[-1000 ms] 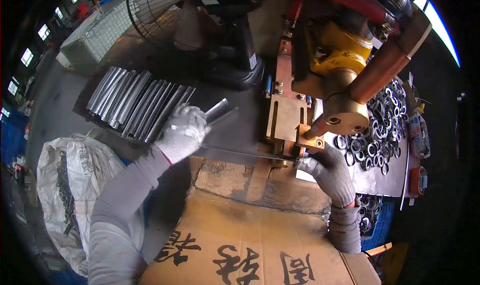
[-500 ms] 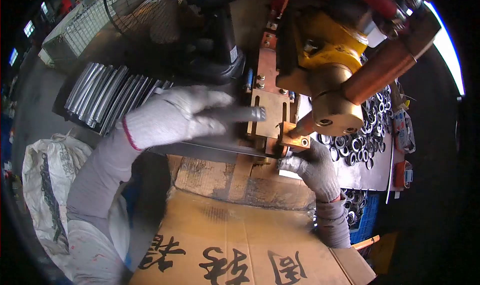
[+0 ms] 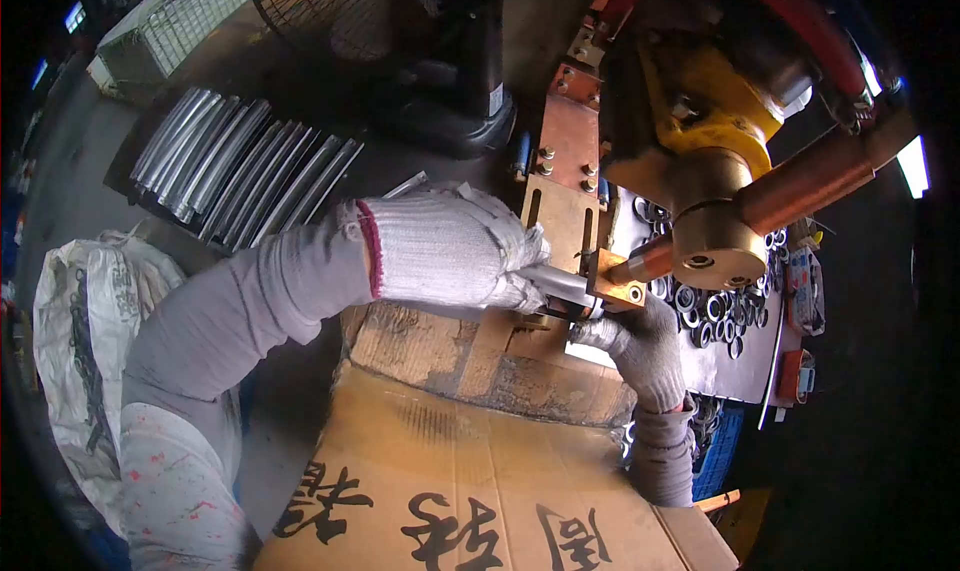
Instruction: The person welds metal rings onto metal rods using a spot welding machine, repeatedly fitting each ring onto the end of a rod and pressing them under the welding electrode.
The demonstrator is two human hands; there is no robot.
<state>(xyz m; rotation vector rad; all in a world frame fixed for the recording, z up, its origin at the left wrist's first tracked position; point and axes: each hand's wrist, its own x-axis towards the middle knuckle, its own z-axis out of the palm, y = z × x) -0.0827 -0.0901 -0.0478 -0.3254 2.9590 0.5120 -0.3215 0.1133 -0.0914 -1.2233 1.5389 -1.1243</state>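
My left hand [image 3: 455,251], in a white knitted glove, is closed on a metal tube [image 3: 562,284]. The tube's far end meets the underside of a copper electrode block [image 3: 612,279] on the machine. My right hand [image 3: 645,351], gloved too, is below and right of that block. Its fingers are bent together near the tube's end; what they pinch is hidden. Behind the tube runs the flat brass plate [image 3: 560,211] of the machine's lower arm. Above the block, a thick copper rod [image 3: 810,186] passes into a round brass holder [image 3: 715,236].
Several metal tubes [image 3: 235,166] lie in a row at left. Many dark rings [image 3: 715,316] lie on a pale board at right. A cardboard box [image 3: 430,451] is in front of me. A fan base [image 3: 440,106] stands behind; a white sack [image 3: 95,321] is at left.
My left hand has moved right and nearer to me, bringing the tube to the electrode block. My right hand stays beside the block. The head view has shifted slightly.
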